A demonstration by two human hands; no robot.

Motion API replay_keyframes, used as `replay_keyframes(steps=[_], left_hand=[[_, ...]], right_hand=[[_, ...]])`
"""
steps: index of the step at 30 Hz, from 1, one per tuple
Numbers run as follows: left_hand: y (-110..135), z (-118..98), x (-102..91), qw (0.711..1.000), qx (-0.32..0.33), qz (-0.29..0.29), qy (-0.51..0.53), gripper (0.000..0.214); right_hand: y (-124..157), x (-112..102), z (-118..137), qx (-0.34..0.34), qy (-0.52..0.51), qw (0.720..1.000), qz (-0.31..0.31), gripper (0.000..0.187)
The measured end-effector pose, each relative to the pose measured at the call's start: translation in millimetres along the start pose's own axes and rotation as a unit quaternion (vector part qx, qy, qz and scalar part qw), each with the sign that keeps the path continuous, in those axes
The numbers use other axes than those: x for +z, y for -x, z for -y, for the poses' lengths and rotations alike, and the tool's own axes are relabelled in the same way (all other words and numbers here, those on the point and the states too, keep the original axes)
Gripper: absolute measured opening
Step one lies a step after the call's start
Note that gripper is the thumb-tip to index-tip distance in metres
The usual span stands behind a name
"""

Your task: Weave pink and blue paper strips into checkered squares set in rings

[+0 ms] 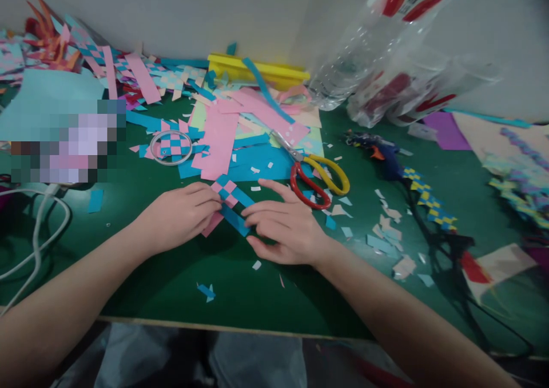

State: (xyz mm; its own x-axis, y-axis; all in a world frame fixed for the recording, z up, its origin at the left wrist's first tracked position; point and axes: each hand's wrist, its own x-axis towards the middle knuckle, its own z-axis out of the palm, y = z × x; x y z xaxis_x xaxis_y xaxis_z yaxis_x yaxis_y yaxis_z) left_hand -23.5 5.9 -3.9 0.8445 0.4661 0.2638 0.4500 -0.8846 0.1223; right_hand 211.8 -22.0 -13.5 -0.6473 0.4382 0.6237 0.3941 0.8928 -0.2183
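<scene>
A small woven piece of blue and pink paper strips (230, 192) is held above the green table between my two hands. My left hand (182, 213) pinches its left side with the fingers pressed together. On the right, my right hand (287, 225) is at the loose blue strip ends, with the index finger raised and the other fingers curved; its fingertips touch or nearly touch the strips. Just beyond my right hand lie scissors (306, 173) with one red and one yellow handle, blades partly over pink and blue paper sheets (221, 139).
A clear round ring (171, 147) lies on a checkered paper piece at left. Behind are a yellow tray (257, 72), heaped paper strips (141, 73) and plastic-wrapped cups (386, 84). A white cable (38, 245) runs at far left. Paper scraps (386, 228) scatter to the right.
</scene>
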Motion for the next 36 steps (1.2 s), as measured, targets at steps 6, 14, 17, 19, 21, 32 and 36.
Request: replay_keyframes(steps=[6, 14, 17, 19, 21, 32, 36], left_hand=[[3, 0, 0.4, 0.986, -0.147, -0.071, -0.019, 0.023], [6, 3, -1.0, 0.977, -0.194, -0.056, -0.061, 0.025], [4, 2, -0.1, 0.982, -0.183, -0.044, -0.016, 0.027], [3, 1, -0.8, 0.982, -0.184, -0.039, 0.019, 0.027], [1, -1, -3.3, 0.976, -0.204, -0.038, 0.065, 0.027], [-5, -1, -13.1, 0.846, -0.314, -0.068, 0.425, 0.031], [-7, -5, -13.7, 0.809, -0.307, -0.090, 0.493, 0.030]], right_hand=[[-1, -1, 2, -0.019, 0.023, 0.999, 0.015, 0.020], [0, 0, -1, 0.068, 0.089, 0.993, 0.025, 0.006], [1, 2, -3, 0.087, 0.090, 0.991, 0.050, 0.010], [2, 3, -3, 0.094, 0.085, 0.990, 0.057, 0.012], [2, 4, -3, 0.099, 0.079, 0.990, 0.055, 0.016], [1, 4, 7, 0.124, 0.066, 0.988, 0.071, 0.050], [1, 9, 16, 0.144, 0.081, 0.984, 0.071, 0.048]])
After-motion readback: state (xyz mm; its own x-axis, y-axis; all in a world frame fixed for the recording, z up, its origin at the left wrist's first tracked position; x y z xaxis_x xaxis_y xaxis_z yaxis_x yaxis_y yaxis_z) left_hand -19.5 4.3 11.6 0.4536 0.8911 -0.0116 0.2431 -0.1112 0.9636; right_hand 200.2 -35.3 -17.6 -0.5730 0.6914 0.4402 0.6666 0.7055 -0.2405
